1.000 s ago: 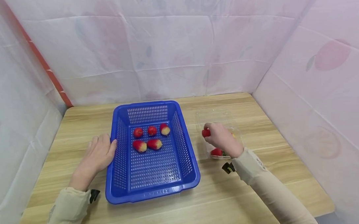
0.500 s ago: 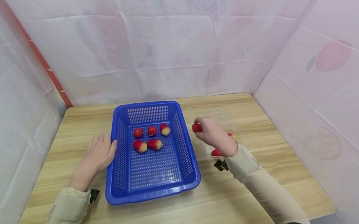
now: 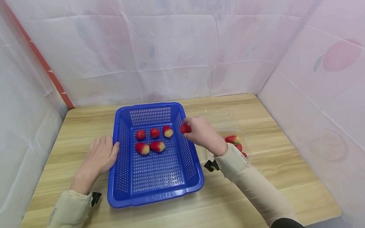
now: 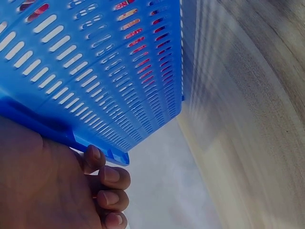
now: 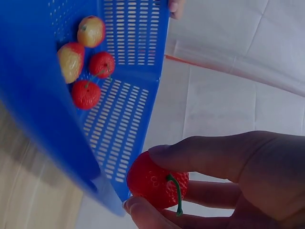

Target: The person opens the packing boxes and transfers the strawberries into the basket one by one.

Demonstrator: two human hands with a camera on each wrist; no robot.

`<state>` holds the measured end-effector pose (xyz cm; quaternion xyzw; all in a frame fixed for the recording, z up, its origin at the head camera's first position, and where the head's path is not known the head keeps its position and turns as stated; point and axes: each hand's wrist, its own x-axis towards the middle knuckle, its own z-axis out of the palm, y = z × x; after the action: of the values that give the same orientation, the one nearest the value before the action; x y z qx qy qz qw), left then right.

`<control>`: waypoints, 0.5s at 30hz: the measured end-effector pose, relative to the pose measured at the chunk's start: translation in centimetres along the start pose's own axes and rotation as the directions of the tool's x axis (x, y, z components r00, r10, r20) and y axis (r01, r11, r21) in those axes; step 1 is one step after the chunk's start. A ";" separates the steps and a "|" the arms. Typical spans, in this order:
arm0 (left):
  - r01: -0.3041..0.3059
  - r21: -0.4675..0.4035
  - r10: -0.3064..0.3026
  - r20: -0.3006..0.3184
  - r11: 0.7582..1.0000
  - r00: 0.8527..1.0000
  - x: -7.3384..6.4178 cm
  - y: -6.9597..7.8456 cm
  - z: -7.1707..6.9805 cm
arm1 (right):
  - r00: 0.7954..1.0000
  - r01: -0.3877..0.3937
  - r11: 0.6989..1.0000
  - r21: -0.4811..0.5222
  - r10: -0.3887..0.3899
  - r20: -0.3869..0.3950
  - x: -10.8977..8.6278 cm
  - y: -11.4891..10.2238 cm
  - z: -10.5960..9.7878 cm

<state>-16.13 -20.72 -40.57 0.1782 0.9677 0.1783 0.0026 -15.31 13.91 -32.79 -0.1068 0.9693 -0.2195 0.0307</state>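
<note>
My left hand grips the left rim of a blue perforated basket, its thumb over the edge. In the left wrist view, the fingers bend beside the rim, outside the basket wall; the thumb is hidden. With thumb and fingers, my right hand pinches a red round fruit with a green stem above the basket's right rim. Inside the basket lie two small red stemmed fruits and three red-and-yellow fruits, arranged in two rows.
An open clear plastic box stands right of the basket, partly behind my right arm. Several red fruits lie in its near part. White printed sheets enclose the wooden table at the back and sides.
My right hand has carried the red fruit left, from over the clear box to the basket's right rim. The left hand and the basket have stayed in place.
</note>
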 end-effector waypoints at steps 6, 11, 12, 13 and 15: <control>0.005 -0.008 -0.005 0.015 1.000 1.000 0.0 -0.1 0.0 | 1.000 0.027 1.000 -0.006 -0.027 0.011 0.9 -0.8 0.8; 0.008 -0.014 -0.008 0.020 1.000 1.000 -0.1 -0.1 0.1 | 0.998 0.056 0.998 -0.027 -0.055 0.021 1.5 -1.3 1.4; 0.008 -0.014 -0.008 0.017 1.000 1.000 0.0 -0.1 0.1 | 0.998 0.066 0.997 -0.028 -0.065 0.020 1.6 -1.4 1.6; 0.008 -0.014 -0.008 0.016 1.000 1.000 -0.1 -0.1 0.1 | 0.997 0.073 0.997 -0.026 -0.072 0.020 1.7 -1.5 1.7; 0.009 -0.015 -0.008 0.013 1.000 1.000 -0.1 -0.2 0.1 | 0.997 0.079 0.997 -0.019 -0.078 0.025 1.9 -1.7 2.0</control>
<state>-16.12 -20.85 -40.75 0.1752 0.9671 0.1842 0.0108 -16.68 11.19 -33.88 -0.1476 0.9660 -0.2097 0.0326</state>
